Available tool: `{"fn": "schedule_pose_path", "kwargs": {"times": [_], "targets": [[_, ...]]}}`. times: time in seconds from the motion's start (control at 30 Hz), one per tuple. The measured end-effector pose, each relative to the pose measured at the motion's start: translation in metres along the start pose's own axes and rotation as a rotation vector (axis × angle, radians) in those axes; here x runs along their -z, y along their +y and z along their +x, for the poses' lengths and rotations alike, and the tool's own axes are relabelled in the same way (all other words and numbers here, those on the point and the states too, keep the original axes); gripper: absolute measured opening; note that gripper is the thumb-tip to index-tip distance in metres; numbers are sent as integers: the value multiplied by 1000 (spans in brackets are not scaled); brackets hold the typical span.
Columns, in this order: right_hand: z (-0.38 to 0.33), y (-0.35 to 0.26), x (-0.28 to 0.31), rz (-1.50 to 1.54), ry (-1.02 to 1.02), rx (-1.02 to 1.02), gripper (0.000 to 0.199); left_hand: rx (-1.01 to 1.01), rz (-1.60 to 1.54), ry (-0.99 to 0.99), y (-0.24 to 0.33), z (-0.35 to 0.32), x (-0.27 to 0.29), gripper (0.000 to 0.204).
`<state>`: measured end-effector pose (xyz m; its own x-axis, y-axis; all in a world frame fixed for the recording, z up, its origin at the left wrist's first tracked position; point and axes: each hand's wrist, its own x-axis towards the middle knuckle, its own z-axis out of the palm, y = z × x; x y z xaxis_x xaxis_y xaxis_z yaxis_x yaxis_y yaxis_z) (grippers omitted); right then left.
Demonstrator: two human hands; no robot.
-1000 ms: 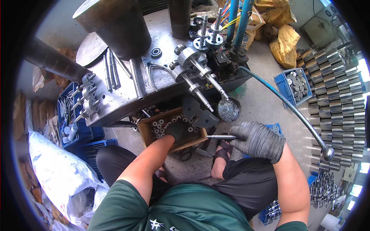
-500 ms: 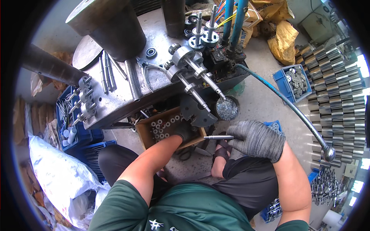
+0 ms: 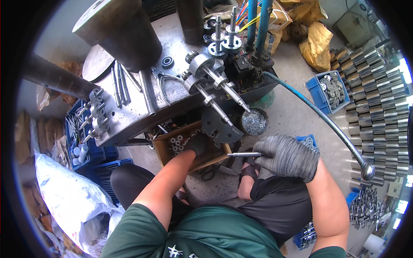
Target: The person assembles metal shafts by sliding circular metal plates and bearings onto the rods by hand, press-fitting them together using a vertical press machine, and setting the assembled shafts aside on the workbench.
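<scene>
Slim silver metal shaft (image 3: 244, 154) projects leftward from grey-gloved right hand (image 3: 289, 156) gripping it; dark-gloved left hand (image 3: 199, 143), grip unclear, inside brown rectangular box (image 3: 215, 161).

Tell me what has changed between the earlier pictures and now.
The left hand, inside the brown box, went rightward, then back left; whether it grips anything is hidden. The right hand still holds the metal shaft. Things on the bench look unmoved.

A crumpled yellow sack (image 3: 316, 48) lies near a blue plastic crate (image 3: 317, 95) of grey metal discs (image 3: 333, 91); a bulging white plastic bag (image 3: 71, 193) sits far left.
</scene>
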<state>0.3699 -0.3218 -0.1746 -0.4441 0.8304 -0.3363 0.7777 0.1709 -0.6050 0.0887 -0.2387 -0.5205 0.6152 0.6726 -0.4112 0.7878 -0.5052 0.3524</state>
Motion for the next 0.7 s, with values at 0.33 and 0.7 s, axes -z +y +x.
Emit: {"fn": "schedule_pose_path", "kwargs": {"times": [0.33,0.7], "targets": [[2,-4,10,42,-25,16,27,-25,-15,-138,-30,-6,-32,39],[2,-9,7,8,-35,39,24,-95,48,-8,30,-20,29,42]]}}
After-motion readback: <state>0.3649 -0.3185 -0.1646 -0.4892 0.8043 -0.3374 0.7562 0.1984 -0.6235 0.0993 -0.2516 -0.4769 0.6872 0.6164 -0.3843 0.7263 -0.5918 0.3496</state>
